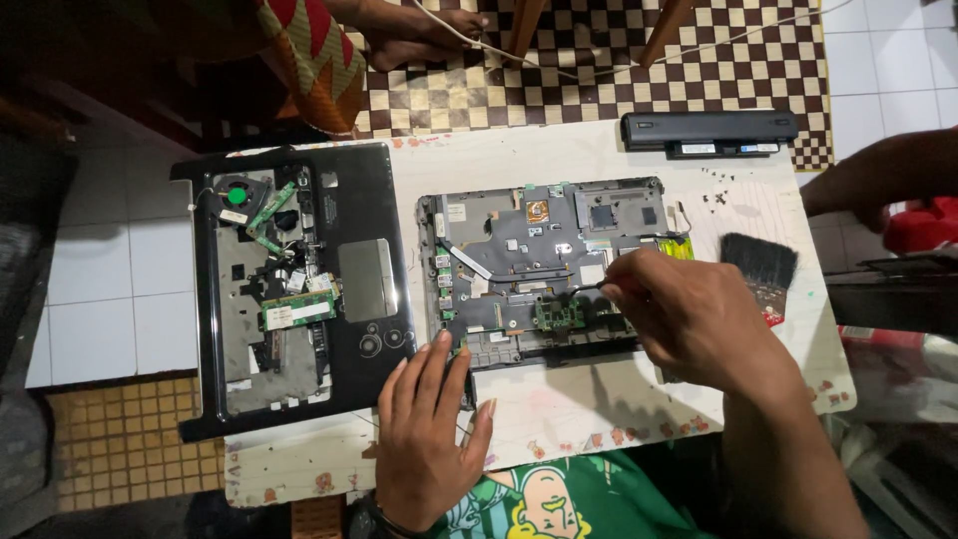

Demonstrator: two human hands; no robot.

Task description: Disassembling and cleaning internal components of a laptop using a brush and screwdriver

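Head view: hands (429,439) flank the laptop base's (519,240) front edge.

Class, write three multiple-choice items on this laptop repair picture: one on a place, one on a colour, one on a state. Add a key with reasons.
1. Where does the long black battery lie?
A. at the far edge of the table, beyond the open laptop base
B. under the left hand
C. on the floor tiles

2. What colour is the fan in the detached black cover?
A. red
B. green
C. white

3. What is the right hand doing?
A. resting flat and empty
B. lifting the brush
C. holding a thin tool to the laptop base

Key: 1 A, it lies along the table's far edge; 2 B, the round fan is green; 3 C, its fingers pinch a slim tool over the board, while the left hand presses the base's near corner and the brush lies untouched.
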